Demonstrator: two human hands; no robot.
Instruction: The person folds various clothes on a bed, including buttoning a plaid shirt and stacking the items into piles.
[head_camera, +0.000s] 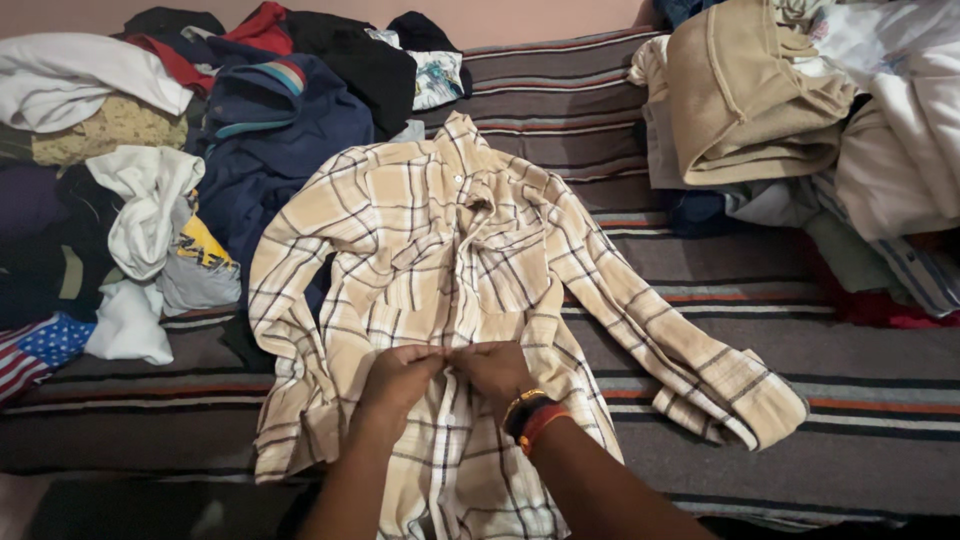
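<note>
Head view: plaid shirt (450, 260) spread on striped bedcover (860, 400), clothes piles (150, 180) around.

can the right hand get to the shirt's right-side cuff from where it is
Probably yes. The right hand pinches the shirt front with the left hand, and the cuff lies uncovered on the striped blanket with nothing in between.

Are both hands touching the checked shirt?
Touching. The head view shows the left hand and right hand pinching the checked shirt at its front.
</note>
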